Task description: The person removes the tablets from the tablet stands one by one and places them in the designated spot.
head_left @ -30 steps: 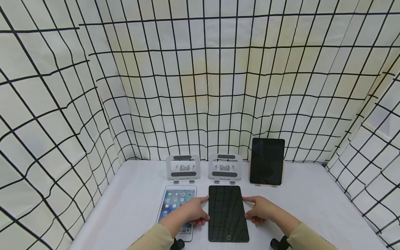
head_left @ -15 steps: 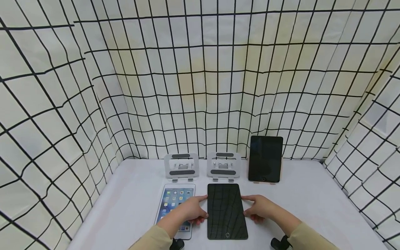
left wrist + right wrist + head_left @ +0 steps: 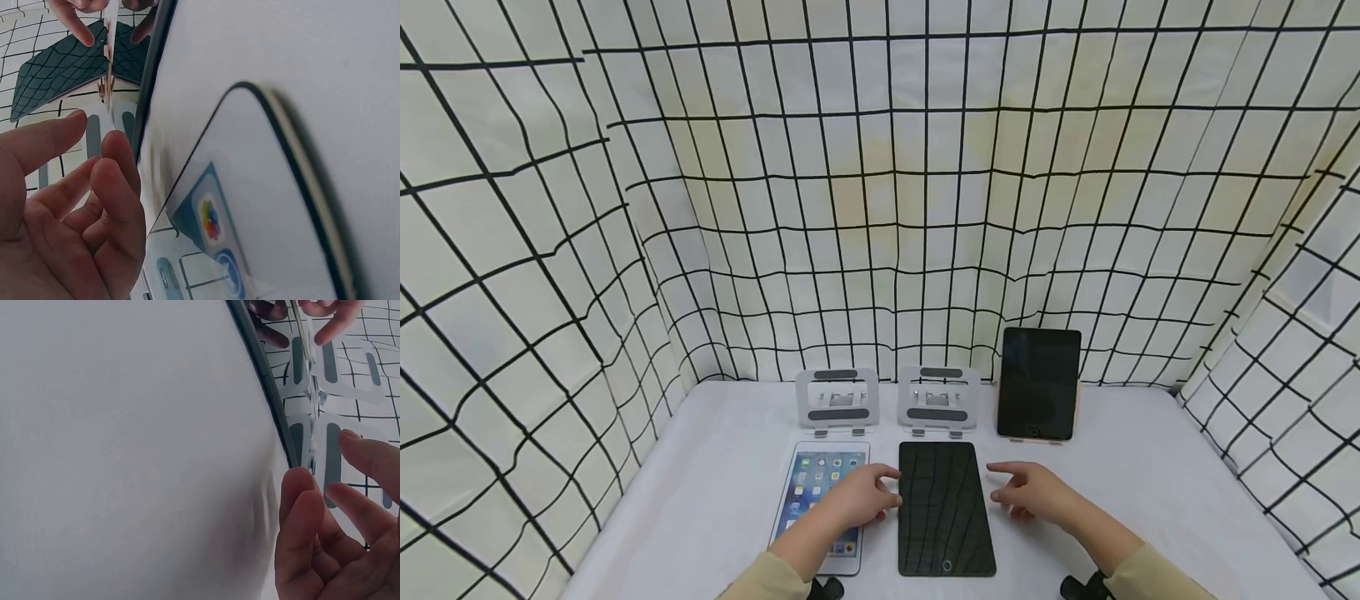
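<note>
A black-screened tablet (image 3: 945, 512) lies flat on the white table, in the middle of the head view. My left hand (image 3: 859, 497) is at its left edge, with the index finger and thumb right beside the rim. Off the right edge, a small gap away, hovers my right hand (image 3: 1033, 493), index finger extended. Both wrist views show loosely bent fingers with nothing pinched between them, on the left hand (image 3: 75, 206) and on the right hand (image 3: 337, 531). Under the left forearm lies a white tablet (image 3: 808, 479) with its screen lit, partly hidden by that arm.
Two pale tablet stands (image 3: 838, 402) with grey pads are side by side behind the flat tablets. To their right, another black tablet (image 3: 1039, 383) leans upright on a rose-coloured stand. White cloth walls with black grid lines (image 3: 925, 250) enclose the table (image 3: 685, 500).
Both hands have loosened from the black tablet's sides. The right hand has drawn away to the right and up, while the left fingers lifted slightly. The tablet stays in place.
</note>
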Demonstrator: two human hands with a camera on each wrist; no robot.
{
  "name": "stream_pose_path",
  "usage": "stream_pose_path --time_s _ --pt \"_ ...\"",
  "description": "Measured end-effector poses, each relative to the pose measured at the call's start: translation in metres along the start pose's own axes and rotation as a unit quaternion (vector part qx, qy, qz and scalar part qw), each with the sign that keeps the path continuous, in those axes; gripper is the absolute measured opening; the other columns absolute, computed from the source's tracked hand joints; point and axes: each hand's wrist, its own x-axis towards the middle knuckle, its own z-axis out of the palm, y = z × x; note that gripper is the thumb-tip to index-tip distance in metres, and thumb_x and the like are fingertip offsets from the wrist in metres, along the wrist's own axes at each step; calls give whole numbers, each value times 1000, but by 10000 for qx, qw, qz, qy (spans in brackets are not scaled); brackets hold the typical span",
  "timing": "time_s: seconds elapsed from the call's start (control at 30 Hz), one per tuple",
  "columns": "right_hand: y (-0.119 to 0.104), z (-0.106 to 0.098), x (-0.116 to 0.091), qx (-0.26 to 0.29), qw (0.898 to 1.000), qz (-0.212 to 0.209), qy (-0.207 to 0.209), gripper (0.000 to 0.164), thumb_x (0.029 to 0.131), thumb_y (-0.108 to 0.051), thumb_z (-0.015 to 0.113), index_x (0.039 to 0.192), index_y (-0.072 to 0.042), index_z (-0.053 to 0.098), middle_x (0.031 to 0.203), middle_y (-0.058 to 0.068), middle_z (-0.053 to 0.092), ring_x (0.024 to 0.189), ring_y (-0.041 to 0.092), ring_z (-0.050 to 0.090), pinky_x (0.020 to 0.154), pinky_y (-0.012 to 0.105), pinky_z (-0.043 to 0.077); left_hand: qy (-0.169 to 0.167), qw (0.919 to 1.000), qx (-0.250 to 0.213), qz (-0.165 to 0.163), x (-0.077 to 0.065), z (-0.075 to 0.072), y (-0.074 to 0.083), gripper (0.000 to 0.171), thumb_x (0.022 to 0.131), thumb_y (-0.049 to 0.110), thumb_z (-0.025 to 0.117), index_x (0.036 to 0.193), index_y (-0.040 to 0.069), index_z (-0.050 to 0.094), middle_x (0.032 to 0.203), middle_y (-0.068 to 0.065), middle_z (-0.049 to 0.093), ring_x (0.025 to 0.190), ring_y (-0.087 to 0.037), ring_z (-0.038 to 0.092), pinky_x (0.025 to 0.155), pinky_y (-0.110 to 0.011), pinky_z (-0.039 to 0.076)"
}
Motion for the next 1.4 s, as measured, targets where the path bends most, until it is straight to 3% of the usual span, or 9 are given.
stream_pose_path --time_s 0.27,0.53,0.87,1.23,1.4 --pt "3 -2 -1 110 9998 -128 55 51 87 -24 76 134 -8 62 81 5 62 65 19 59 59 33 52 50 9997 -177 177 3 0 2 39 92 11 68 129 4 60 79 -9 63 52 -15 50 52 -31 45" --pt "-2 -9 -4 84 9990 -364 249 54 88 -23 76 137 -6 58 85 3 64 70 19 61 61 34 54 260 9984 -233 436 7 2 8 37 93 15 69 127 5 62 83 -6 63 62 -19 59 54 -32 48" --pt "4 -29 -7 155 9962 -589 614 54 89 -22 75 137 -5 57 93 4 64 76 23 62 66 33 54 531 9959 -340 654 18 8 13 34 96 19 65 127 6 62 86 -3 61 65 -20 60 56 -33 45" --pt "19 -57 -20 128 9923 -901 842 58 92 -26 72 141 -3 51 104 7 65 86 27 64 69 33 53 876 9893 -603 996 28 15 26 35 95 18 67 127 5 63 84 1 62 73 -13 62 64 -30 52" --pt "27 -70 -23 78 9917 -773 1021 62 92 -31 71 143 -3 49 110 9 64 93 26 65 71 31 54 856 9878 -768 1048 33 17 30 40 95 17 67 132 3 60 86 0 64 75 -18 64 63 -29 52"
